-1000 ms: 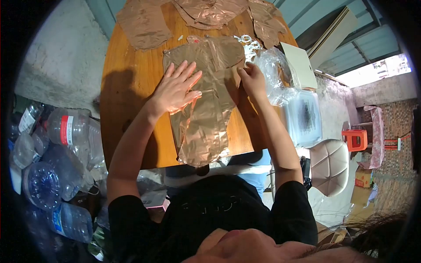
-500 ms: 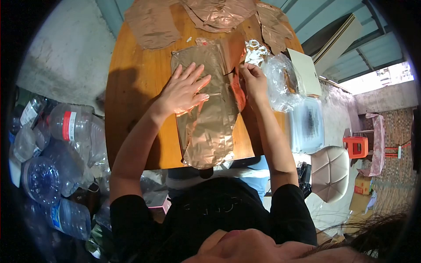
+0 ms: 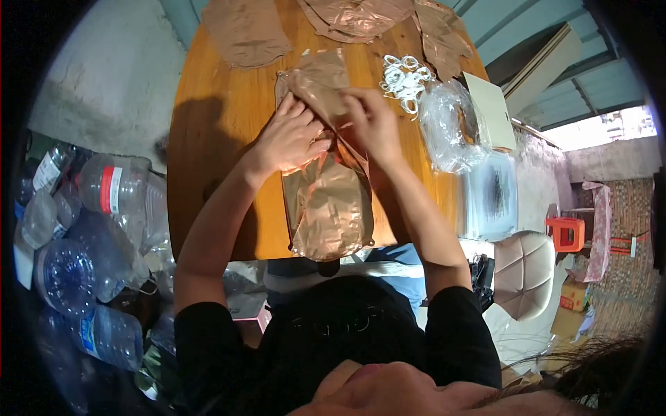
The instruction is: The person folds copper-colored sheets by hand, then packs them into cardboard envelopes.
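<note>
A shiny copper-coloured foil sheet (image 3: 327,208) lies lengthwise on the wooden table, its lower end at the near edge. On its left side rests my left hand (image 3: 295,135), fingers spread over the foil, partly under a raised fold. My right hand (image 3: 371,125) is at the foil's right side, its fingers bent and blurred around the edge of the folded-over layer. That fold slants across the upper part of the foil.
More copper foil pieces (image 3: 250,35) lie at the table's far side. White loops of cord (image 3: 404,80), a clear plastic bag (image 3: 447,125), a pale board (image 3: 491,111) and clear plastic sheets (image 3: 489,194) are on the right. Plastic bottles (image 3: 114,191) crowd the left.
My right hand has moved left and brought the foil's right edge over towards my left hand. The foil's upper part is now folded across, and the white cord loops show more fully.
</note>
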Available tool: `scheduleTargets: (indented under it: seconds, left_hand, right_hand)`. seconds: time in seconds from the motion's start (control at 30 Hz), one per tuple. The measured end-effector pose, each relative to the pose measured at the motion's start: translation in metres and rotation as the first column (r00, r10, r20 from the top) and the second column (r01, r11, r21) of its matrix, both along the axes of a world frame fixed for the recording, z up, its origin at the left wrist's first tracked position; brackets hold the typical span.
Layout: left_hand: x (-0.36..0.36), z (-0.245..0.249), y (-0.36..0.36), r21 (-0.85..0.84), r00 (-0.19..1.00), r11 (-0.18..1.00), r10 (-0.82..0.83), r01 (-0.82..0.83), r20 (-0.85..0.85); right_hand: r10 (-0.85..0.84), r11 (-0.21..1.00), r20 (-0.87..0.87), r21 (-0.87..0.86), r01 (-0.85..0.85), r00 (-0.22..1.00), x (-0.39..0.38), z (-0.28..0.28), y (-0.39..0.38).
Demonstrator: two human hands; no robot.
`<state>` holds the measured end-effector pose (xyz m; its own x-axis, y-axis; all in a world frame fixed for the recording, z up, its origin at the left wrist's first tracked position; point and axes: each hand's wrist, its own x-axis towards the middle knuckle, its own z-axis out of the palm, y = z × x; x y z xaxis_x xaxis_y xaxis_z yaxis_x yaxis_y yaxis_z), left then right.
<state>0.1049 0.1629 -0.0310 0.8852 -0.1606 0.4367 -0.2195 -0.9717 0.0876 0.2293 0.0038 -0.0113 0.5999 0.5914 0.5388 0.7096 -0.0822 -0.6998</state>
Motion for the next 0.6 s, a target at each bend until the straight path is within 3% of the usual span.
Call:
scheduleTargets:
  seconds: [0.13,0.17,0.23,0.47,0.53,0.6]
  left_hand:
    - [0.002,-0.008,0.001,0.002,0.999,0.999,0.035,-0.035,-0.036]
    - [0.002,-0.009,0.001,-0.005,0.999,0.999,0.035,-0.036,-0.036]
    - [0.000,-0.002,0.002,0.035,0.992,0.999,0.037,-0.033,-0.120]
    - [0.001,-0.012,0.002,0.012,0.988,0.996,0.085,-0.084,-0.132]
    - [0.002,-0.013,0.003,-0.034,1.000,0.999,0.014,-0.014,0.011]
    - [0.001,-0.009,0.002,-0.013,0.996,0.999,0.034,-0.036,-0.084]
  right_hand:
    - [-0.061,0.936,0.301,-0.314,0.160,0.952,0.011,-0.008,-0.040]
    - [-0.059,0.934,0.302,-0.321,0.159,0.952,0.012,-0.015,-0.044]
    - [0.102,0.899,0.302,-0.435,0.041,0.948,0.004,-0.019,-0.043]
    - [0.183,0.850,0.364,-0.525,0.039,0.913,-0.009,-0.020,-0.036]
    - [0.191,0.845,0.383,-0.533,0.047,0.904,-0.011,-0.016,-0.036]
    - [0.201,0.840,0.399,-0.540,0.051,0.895,-0.010,-0.018,-0.036]
